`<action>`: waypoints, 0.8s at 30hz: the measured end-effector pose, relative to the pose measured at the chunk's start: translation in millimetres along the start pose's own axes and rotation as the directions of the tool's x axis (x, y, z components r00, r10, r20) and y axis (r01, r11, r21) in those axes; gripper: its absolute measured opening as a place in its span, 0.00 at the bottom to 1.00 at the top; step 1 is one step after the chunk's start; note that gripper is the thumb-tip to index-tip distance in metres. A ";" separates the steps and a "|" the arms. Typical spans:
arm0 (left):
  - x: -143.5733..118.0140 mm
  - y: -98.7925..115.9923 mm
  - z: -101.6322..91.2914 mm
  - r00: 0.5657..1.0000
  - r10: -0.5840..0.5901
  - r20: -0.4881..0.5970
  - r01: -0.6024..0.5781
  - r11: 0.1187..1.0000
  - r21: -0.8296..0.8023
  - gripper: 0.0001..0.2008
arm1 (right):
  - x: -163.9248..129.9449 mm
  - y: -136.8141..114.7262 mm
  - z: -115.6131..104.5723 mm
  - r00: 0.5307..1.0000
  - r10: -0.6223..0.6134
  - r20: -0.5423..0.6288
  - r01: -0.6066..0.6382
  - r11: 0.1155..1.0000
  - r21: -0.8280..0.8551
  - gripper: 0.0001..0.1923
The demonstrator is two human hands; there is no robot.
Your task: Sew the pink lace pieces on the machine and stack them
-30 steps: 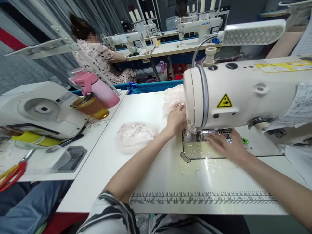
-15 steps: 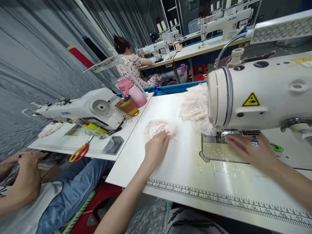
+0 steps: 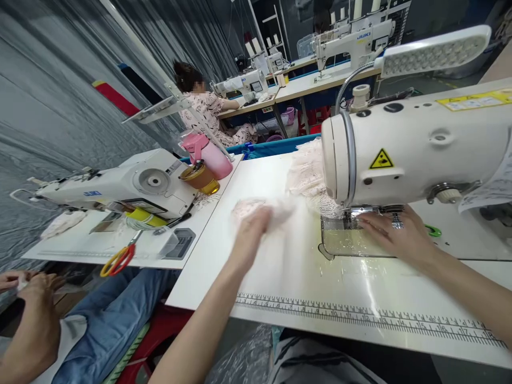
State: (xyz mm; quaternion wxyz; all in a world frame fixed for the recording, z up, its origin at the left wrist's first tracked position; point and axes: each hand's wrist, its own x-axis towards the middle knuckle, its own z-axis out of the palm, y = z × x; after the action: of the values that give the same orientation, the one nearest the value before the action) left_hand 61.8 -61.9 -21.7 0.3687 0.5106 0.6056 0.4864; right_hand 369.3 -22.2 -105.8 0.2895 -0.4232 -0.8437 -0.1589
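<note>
My left hand (image 3: 253, 230), smeared by motion, is closed on a thin piece of pale pink lace (image 3: 284, 208) above the white table. Under and beside it lies a small pile of the same lace (image 3: 245, 208). My right hand (image 3: 400, 234) rests flat by the presser foot (image 3: 362, 211) of the sewing machine (image 3: 372, 154), its fingers stretched toward the needle area; the fingertips are partly hidden. A larger heap of gathered lace (image 3: 308, 176) lies left of the machine head, one edge reaching the metal needle plate (image 3: 340, 242).
A ruler strip (image 3: 320, 311) runs along the table's front edge. Green snips (image 3: 433, 231) lie behind my right hand. On the left stand a second machine (image 3: 132, 181), an amber cup (image 3: 202, 178), a pink bottle (image 3: 212, 157) and red-orange scissors (image 3: 118, 260). A co-worker's legs (image 3: 116, 320) are close by.
My left hand has lifted a piece of lace off the small pile, and it trails blurred to the right. My right hand stays at the presser foot. The view has shifted slightly right.
</note>
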 end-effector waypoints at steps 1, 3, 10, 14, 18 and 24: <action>-10.0 1.9 13.4 0.991 -0.002 0.133 -0.001 1.000 0.017 0.15 | 0.9 -0.4 -0.9 1.000 -0.008 -0.001 0.008 1.000 -0.014 0.15; -29.0 4.0 38.6 0.805 0.061 0.590 -0.141 0.986 0.090 0.13 | 3.0 -1.1 -3.3 0.999 -0.032 0.001 0.032 0.999 -0.034 0.16; -50.4 -8.7 73.5 0.603 0.389 0.696 -0.780 0.471 0.412 0.14 | 9.6 -9.1 -14.0 0.971 -0.234 -0.040 0.237 0.959 0.152 0.16; -40.9 -17.5 76.4 0.544 0.364 0.756 -0.835 0.325 0.445 0.15 | 8.8 -15.7 -14.8 0.935 -0.355 -0.014 0.351 0.915 0.201 0.20; -34.3 -23.8 84.9 0.532 0.423 0.733 -0.846 0.249 0.471 0.13 | 8.6 -15.3 -15.5 0.952 -0.305 -0.016 0.303 0.938 0.171 0.16; -23.7 -33.5 98.1 0.492 0.477 0.728 -0.850 0.081 0.521 0.22 | 12.4 -11.7 -19.2 0.963 -0.269 0.016 0.267 0.960 0.082 0.12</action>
State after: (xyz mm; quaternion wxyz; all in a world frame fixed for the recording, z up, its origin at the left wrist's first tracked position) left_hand 150.5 -64.4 -80.3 -0.1015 0.9189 0.3607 0.1232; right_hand 360.7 -31.3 -83.4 0.2703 -0.2954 -0.9028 -0.1571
